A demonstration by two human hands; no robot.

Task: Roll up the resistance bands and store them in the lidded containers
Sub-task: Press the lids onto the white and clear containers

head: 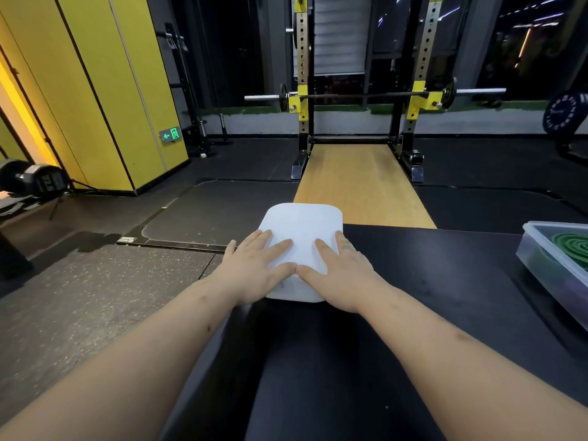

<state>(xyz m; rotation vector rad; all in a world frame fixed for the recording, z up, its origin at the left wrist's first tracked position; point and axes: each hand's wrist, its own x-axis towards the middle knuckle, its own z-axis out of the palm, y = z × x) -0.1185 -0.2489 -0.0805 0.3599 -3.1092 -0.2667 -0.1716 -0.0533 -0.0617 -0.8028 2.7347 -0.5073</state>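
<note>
Left hand (pixel 254 268) and right hand (pixel 340 275) press flat, fingers straight, on the white lid (pixel 302 224) directly beneath them. Its long axis points away, and the open container (pixel 529 249) sits well beyond the right hand.

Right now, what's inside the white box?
Only its white lid shows, with the left hand and the right hand pressing flat on top. Whatever is inside the white box is hidden by that lid.

White closed container (pixel 302 224), centre; coiled green band (pixel 572 241) inside clear container (pixel 537 261), right.

Matt white plastic lid (pixel 302 227); smooth black tabletop (pixel 445 281); wooden platform (pixel 359 186).
</note>
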